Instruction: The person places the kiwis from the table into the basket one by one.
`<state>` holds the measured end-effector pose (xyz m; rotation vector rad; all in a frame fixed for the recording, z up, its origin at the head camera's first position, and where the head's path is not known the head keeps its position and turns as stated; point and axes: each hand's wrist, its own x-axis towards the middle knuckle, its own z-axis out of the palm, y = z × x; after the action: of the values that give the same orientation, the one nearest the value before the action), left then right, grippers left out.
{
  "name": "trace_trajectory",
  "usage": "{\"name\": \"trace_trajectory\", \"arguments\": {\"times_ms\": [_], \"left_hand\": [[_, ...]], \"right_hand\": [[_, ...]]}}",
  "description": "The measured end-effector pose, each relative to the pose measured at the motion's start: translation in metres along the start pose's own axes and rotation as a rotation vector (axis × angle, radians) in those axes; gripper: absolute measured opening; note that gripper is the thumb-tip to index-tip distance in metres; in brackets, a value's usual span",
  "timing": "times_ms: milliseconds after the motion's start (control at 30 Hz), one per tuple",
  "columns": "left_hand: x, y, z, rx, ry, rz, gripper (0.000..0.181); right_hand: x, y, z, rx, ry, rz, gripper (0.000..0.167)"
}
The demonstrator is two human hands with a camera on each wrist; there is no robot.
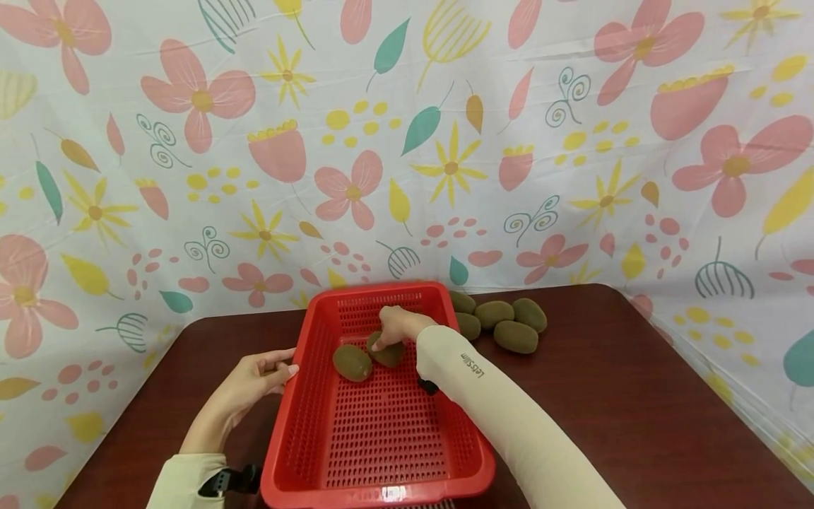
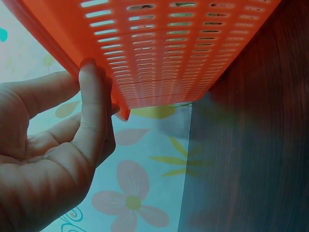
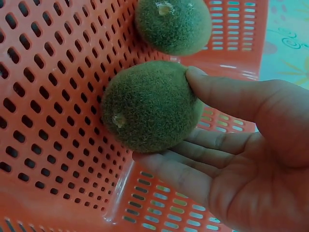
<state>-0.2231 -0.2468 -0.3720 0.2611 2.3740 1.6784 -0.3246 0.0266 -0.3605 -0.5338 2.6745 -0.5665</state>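
A red plastic basket (image 1: 388, 424) with slotted walls stands on the table. My left hand (image 1: 257, 382) is at its left rim, the rim between thumb and fingers; the left wrist view shows the fingers (image 2: 91, 106) against the outer side. Inside the basket, toward the far end, my right hand (image 1: 400, 326) holds a brown, fuzzy kiwi (image 3: 149, 106), thumb on one side and fingers on the other. Beside it another kiwi (image 1: 352, 363) lies on the basket floor, also in the right wrist view (image 3: 174, 24).
Several more kiwis (image 1: 516, 336) lie in a group on the dark brown table (image 1: 610, 396), just right of the basket's far end. Behind the table hangs a white cloth (image 1: 394, 177) printed with flowers and leaves.
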Motion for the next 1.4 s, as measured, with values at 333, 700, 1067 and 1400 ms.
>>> {"name": "trace_trajectory", "arguments": {"times_ms": [333, 700, 1067, 1400], "left_hand": [[0.000, -0.001, -0.001, 0.005, -0.024, 0.025, 0.056], [0.000, -0.001, 0.000, 0.009, -0.022, 0.023, 0.056], [-0.001, 0.001, 0.002, 0.022, 0.007, 0.021, 0.054], [-0.001, -0.001, 0.003, 0.018, 0.005, 0.031, 0.054]], "right_hand": [[-0.001, 0.001, -0.001, -0.039, 0.014, 0.013, 0.029], [-0.003, 0.002, -0.008, -0.044, 0.003, 0.010, 0.021], [-0.013, 0.004, -0.024, -0.064, -0.029, -0.004, 0.020], [-0.026, 0.006, -0.043, -0.068, -0.026, -0.067, 0.022]]}}
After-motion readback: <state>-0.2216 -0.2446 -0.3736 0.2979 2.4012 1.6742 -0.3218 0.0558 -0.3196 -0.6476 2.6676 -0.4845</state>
